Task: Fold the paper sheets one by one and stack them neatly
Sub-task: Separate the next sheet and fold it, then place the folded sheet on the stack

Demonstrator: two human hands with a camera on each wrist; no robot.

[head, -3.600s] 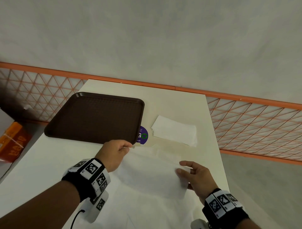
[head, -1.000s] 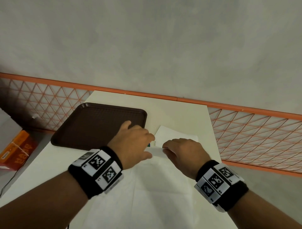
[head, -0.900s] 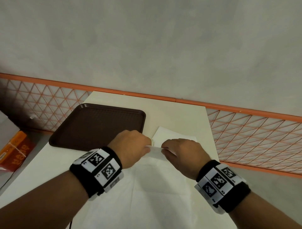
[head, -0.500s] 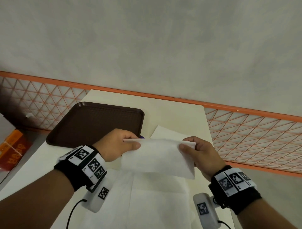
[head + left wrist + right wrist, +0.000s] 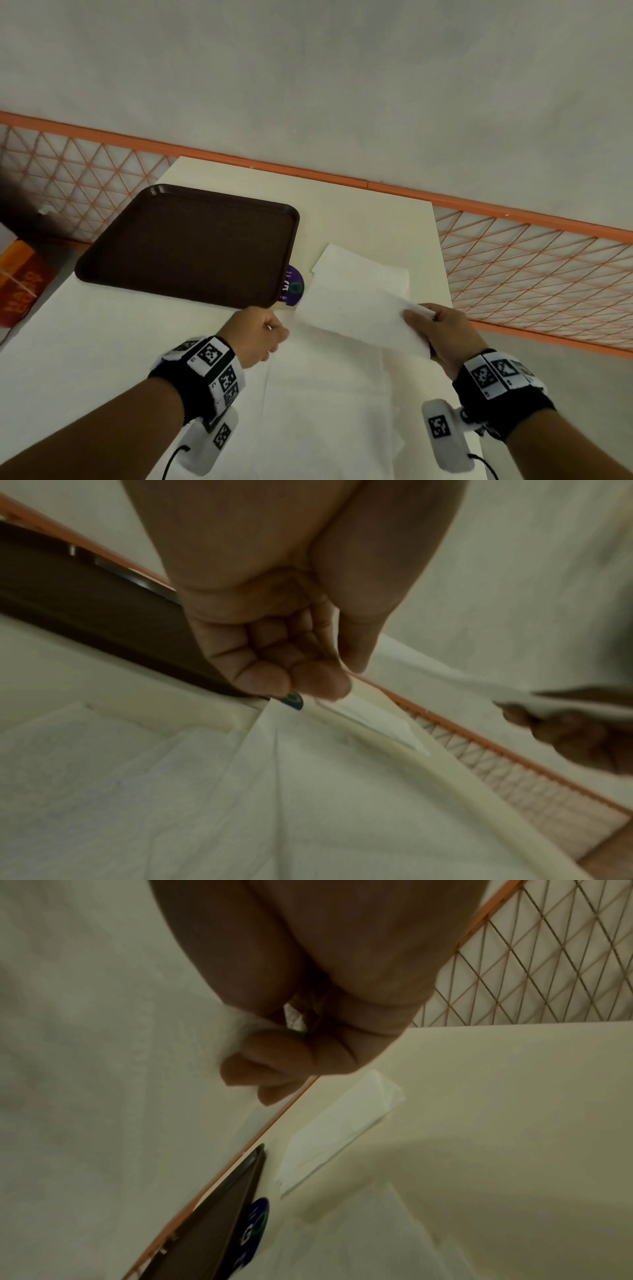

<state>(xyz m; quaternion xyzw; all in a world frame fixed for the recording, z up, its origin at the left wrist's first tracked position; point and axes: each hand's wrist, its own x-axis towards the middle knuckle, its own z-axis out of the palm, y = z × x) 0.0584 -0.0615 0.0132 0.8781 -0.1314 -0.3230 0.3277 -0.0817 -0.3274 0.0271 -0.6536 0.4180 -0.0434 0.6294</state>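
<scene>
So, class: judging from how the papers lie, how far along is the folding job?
Done: folded sheets stacked beside the tray. In hand: the right hand grips one folded sheet; the left hand holds nothing. Left: unfolded sheets nearer the person.

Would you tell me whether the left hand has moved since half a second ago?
Yes. The left hand has let go of the folded sheet and dropped back toward the person, away from the brown tray.

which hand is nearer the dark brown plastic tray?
Left. The left hand sits just off the dark brown plastic tray's near right corner; the right hand, gripping the folded white paper sheet, is well right of it.
</scene>
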